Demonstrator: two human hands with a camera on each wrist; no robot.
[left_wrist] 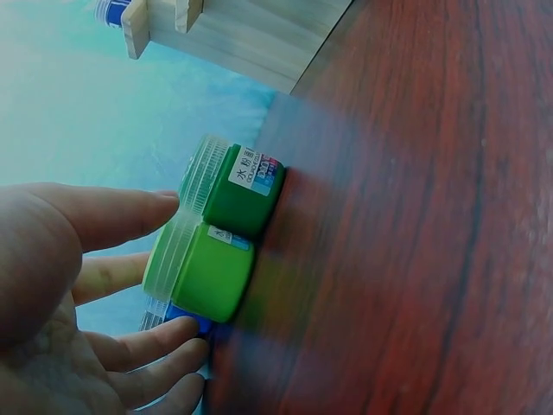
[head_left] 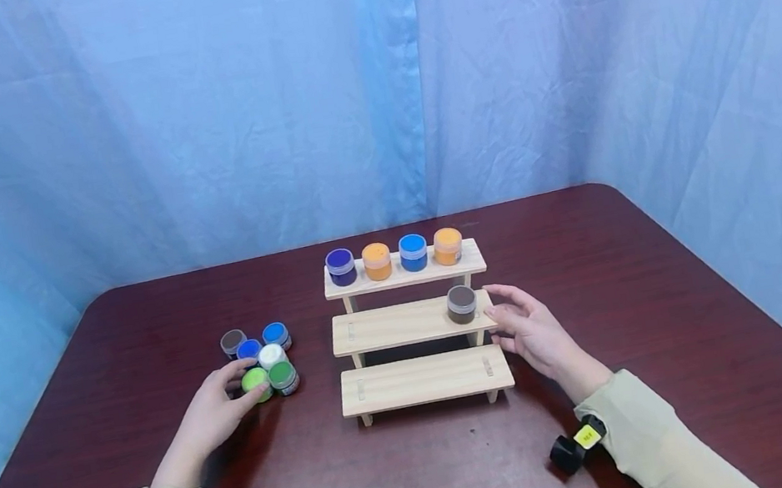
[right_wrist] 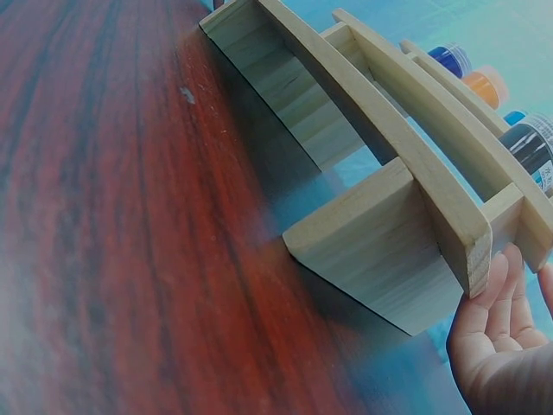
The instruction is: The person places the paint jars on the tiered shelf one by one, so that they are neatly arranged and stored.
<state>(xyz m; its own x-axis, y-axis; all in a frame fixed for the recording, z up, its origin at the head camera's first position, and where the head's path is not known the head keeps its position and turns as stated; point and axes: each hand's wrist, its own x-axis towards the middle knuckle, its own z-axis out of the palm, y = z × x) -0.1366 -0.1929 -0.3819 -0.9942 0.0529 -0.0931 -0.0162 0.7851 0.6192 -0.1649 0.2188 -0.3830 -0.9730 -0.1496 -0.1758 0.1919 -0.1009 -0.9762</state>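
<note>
My left hand (head_left: pixel 215 414) is at a cluster of small paint jars, its thumb and forefinger on either side of the light green jar (head_left: pixel 256 384). In the left wrist view that light green jar (left_wrist: pixel 207 272) stands against the dark green jar (left_wrist: pixel 242 190), and the thumb tip lies right at their lids. The fingers look loosely extended. My right hand (head_left: pixel 537 336) is beside the right end of the three-step wooden rack (head_left: pixel 403 324), fingers relaxed around the middle shelf's end. Near it, a dark brown jar (head_left: pixel 462 305) stands on that shelf.
On the top shelf stand a purple jar (head_left: pixel 341 268), two orange jars (head_left: pixel 377 263) and a blue jar (head_left: pixel 413 253). A white jar (head_left: pixel 272 357), two blue jars (head_left: pixel 277 336) and a brown jar (head_left: pixel 233 343) complete the left cluster. Blue curtains (head_left: pixel 250 113) hang behind the table (head_left: pixel 425 475).
</note>
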